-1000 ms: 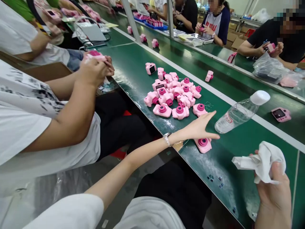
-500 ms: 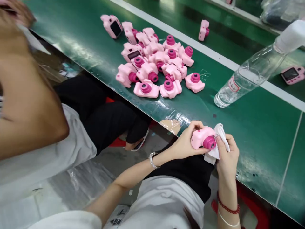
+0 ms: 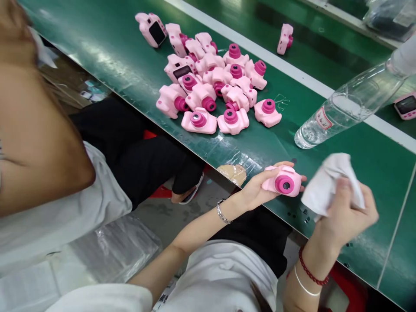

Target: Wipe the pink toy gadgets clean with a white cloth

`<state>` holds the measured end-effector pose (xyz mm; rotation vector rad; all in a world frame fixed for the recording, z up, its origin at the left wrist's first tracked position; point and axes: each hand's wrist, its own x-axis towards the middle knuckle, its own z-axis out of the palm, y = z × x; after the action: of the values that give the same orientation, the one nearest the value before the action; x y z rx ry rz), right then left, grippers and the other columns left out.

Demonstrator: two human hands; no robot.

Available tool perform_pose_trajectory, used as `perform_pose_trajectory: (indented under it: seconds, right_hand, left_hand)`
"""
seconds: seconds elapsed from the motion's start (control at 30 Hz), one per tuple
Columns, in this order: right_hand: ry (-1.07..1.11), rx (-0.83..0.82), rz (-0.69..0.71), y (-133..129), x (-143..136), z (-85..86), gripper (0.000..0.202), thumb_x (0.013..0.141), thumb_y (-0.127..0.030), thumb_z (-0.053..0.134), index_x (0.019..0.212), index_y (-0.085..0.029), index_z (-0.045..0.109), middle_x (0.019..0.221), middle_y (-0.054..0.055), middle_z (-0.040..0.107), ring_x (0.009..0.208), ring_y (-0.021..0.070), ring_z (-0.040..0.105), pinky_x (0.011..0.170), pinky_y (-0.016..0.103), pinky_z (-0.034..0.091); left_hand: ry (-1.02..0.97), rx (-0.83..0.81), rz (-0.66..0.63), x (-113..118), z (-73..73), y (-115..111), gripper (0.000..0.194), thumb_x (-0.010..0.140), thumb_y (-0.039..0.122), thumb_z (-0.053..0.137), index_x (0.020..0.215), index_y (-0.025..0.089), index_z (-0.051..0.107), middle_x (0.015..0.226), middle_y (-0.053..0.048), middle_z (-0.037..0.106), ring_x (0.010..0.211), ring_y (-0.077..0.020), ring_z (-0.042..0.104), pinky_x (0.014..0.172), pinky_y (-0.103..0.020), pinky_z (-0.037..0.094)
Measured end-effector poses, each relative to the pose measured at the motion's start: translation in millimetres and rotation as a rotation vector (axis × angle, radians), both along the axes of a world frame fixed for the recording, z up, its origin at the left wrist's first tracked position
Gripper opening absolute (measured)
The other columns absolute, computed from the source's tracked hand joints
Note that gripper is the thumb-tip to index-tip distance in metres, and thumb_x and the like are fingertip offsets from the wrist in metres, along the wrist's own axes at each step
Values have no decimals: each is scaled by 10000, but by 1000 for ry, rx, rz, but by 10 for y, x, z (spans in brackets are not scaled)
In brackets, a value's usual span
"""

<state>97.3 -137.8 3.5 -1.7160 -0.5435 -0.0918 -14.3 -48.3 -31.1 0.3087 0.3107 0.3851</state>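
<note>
A pink toy camera (image 3: 282,180) rests in my left hand (image 3: 258,189), its dark pink lens facing up toward me. My fingers are curled around it from behind, at the table's front edge. Off to the right, my right hand (image 3: 349,212) pinches a white cloth (image 3: 325,184), which hangs apart from the camera and is a little blurred by motion. Farther back on the green table lies a pile of similar pink toy cameras (image 3: 211,84), some with lenses up and some showing dark screens.
A clear bottle (image 3: 341,102) with liquid and a white top stands right of the pile. Single cameras lie beyond the white line, one upright (image 3: 285,39). A brown patch (image 3: 232,173) marks the table edge. At left sits a co-worker, whose arm (image 3: 42,130) reaches over the table.
My right hand has moved right with the cloth, away from the camera it was touching. My left hand has turned the camera so its lens faces me more.
</note>
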Motion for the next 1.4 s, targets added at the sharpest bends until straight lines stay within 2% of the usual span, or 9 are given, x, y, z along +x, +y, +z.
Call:
perform_pose_trajectory:
  seconds: [0.13,0.37,0.47,0.57,0.67,0.93,1.13,1.3,1.4]
  right_hand:
    - [-136,-185,277,199,-131,-138,175,907,-327,650,823,-203,740,703,-11,603,638,125,554,601,270,419]
    - [-338,-232,170,-176,-421,-300,113,919,-213,644,884,-205,751,670,-13,608,596,101,553,600,249,417]
    - [-37,-237,242,-451,-420,-331,129,881,-303,689,820,-203,742,678,-2,621,593,121,550,577,261,428]
    - [437,-172,65,-560,-355,-306,300,831,-484,721,839,-184,735,705,16,634,590,143,550,546,279,445]
    - [595,-42,-99,-456,-277,-202,382,795,-554,735,867,-179,729,756,32,642,626,158,561,540,288,448]
    - [-257,-277,222,-7,-344,-247,249,974,-333,550,938,-204,761,710,2,589,637,117,570,615,260,443]
    - [-217,-267,288,-406,-503,-487,131,936,-239,620,890,-207,739,701,-8,608,603,111,557,584,259,422]
    - [-229,-94,-140,-468,-405,-375,196,932,-296,623,753,-226,666,700,16,585,673,191,546,667,361,426]
    - [-500,-132,-32,-243,-419,-218,140,944,-228,589,853,-237,695,726,18,595,708,189,531,739,393,388]
  left_hand:
    - [99,17,140,38,0,-36,407,708,422,827,1000,193,658,902,5,656,776,-126,590,709,-234,450]
    - [158,97,44,-12,-29,-16,522,713,567,779,1075,227,619,1005,-45,708,942,-226,659,776,-301,462]
    - [67,164,-24,-37,-57,-8,604,696,631,771,1104,229,579,1022,-100,746,1032,-310,693,857,-376,469]
    - [11,190,-65,-57,-55,-12,629,693,653,769,1107,228,560,1013,-112,756,1015,-329,718,924,-428,468]
    - [-12,202,-82,-71,-44,-28,647,686,675,769,1106,233,554,1014,-95,751,946,-309,733,943,-442,471]
    - [191,188,84,-62,-65,-56,549,685,614,800,1023,218,623,904,-15,659,769,-156,605,692,-273,460]
    - [154,102,77,-4,-15,-38,590,735,654,754,1110,240,562,1005,-61,732,987,-265,708,904,-379,490]
    - [149,208,135,69,-33,-153,798,600,845,723,1084,225,587,1087,-90,727,1003,-279,715,925,-392,508]
    - [209,305,168,66,-53,-243,843,582,872,700,1108,219,614,1125,-91,716,1005,-255,702,900,-353,522]
